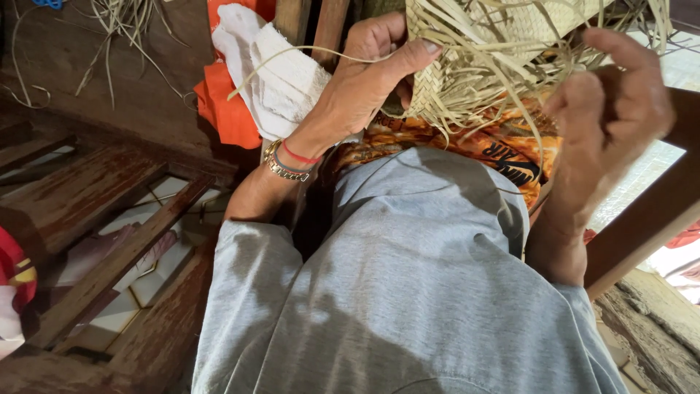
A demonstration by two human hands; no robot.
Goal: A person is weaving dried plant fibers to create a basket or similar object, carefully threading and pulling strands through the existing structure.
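Left hand [368, 80] pinches a thin pale straw strip [292, 55] between thumb and fingers, pressed against the half-woven pale straw mat [481, 44]. Right hand [609, 120] is half curled just beside the mat's loose strands; whether it grips any, cannot tell. Below both hands: orange printed cloth [503, 146], grey shirt [408, 292]. Left of left hand: white towel [273, 73], brown wooden bench slats [80, 211].

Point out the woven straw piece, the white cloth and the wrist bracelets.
woven straw piece [430, 91], head view, on the plaited patch beside the left hand's [364, 87] thumb.
white cloth [281, 76], head view, on its middle fold.
wrist bracelets [288, 164], head view, on the metal band at the left wrist.
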